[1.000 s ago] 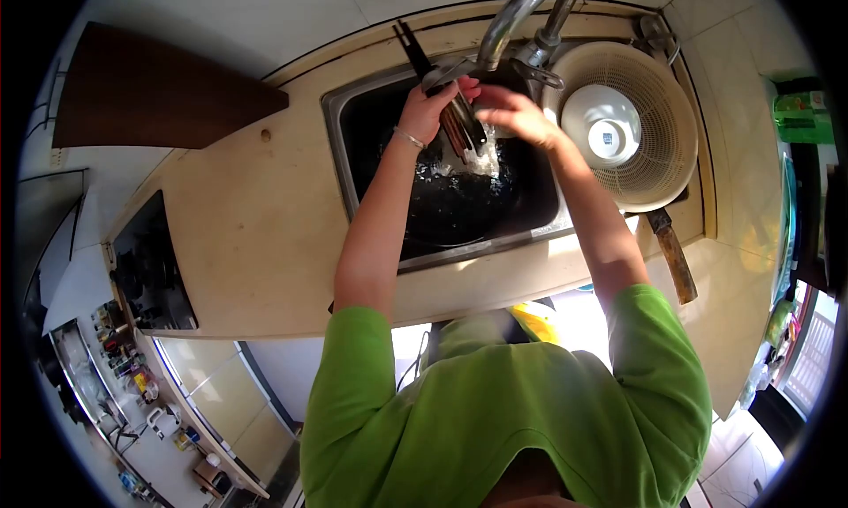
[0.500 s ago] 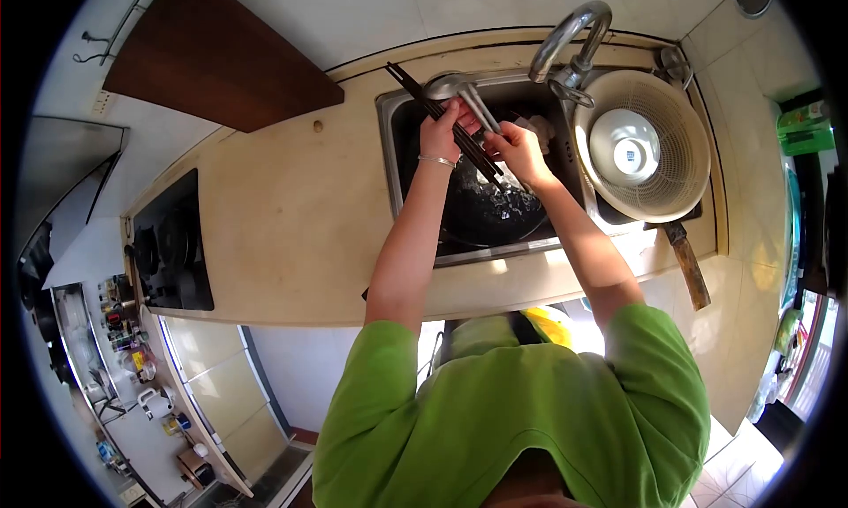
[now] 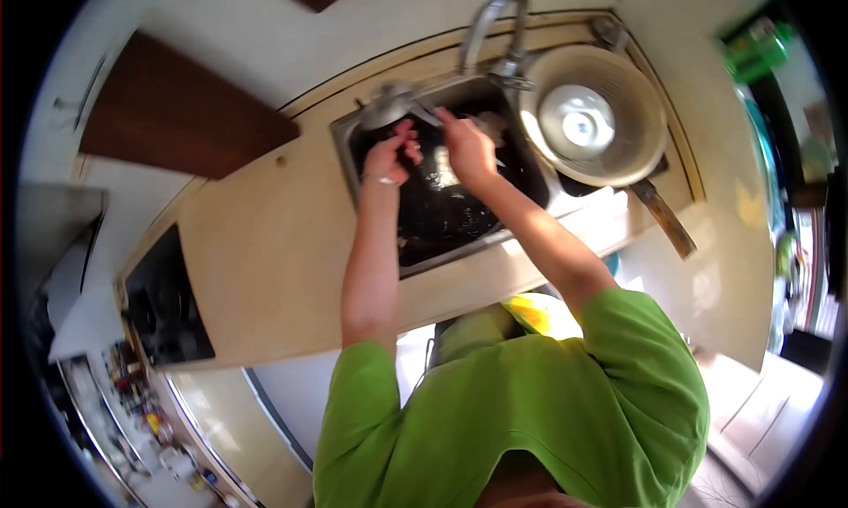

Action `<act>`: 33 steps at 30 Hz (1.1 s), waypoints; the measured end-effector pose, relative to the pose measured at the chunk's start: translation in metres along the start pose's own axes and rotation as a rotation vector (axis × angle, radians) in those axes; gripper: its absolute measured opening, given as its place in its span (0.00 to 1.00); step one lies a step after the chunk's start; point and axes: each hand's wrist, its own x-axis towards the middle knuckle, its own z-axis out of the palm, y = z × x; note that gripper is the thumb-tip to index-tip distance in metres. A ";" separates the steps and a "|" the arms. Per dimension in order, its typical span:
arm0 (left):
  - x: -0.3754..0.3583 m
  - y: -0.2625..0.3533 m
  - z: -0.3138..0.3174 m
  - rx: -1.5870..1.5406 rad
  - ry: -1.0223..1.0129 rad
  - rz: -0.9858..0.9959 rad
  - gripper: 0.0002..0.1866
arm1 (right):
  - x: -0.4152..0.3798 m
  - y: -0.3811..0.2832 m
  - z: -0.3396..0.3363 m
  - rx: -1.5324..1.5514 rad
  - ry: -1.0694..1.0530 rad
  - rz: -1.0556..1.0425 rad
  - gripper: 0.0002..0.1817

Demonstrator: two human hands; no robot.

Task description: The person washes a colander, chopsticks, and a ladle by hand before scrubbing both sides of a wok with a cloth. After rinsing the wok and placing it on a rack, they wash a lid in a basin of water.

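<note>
Both my hands are over the steel sink [image 3: 349,168], which holds a dark pan with water. My left hand [image 3: 389,159] grips a metal ladle [image 3: 386,112] and what seem to be dark chopsticks, blurred here. The ladle's bowl sticks out past the sink's back left corner. My right hand [image 3: 468,150] is closed around the handle end of these utensils, just right of the left hand. The curved faucet [image 3: 490,22] stands behind the sink. Motion blur hides finer detail.
A beige colander [image 3: 618,159] holding a white bowl [image 3: 579,124] sits right of the sink over a pan with a wooden handle [image 3: 662,221]. Beige counter [image 3: 265,243] stretches left to a black stove [image 3: 163,309]. A brown cabinet [image 3: 177,110] hangs at the back left.
The view has swung and blurred. My hands stayed together over the sink, and the ladle bowl now points further left beyond the sink corner. The chopsticks no longer stick out clearly.
</note>
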 end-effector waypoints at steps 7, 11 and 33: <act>-0.016 -0.004 0.013 0.136 0.008 0.020 0.11 | -0.013 0.003 -0.006 -0.091 -0.186 0.094 0.23; -0.017 -0.012 0.017 0.271 0.135 0.004 0.15 | -0.041 0.050 -0.016 0.078 0.160 -0.112 0.20; -0.011 -0.102 0.096 0.410 0.004 -0.254 0.03 | -0.006 0.209 -0.160 -0.060 -0.061 0.819 0.26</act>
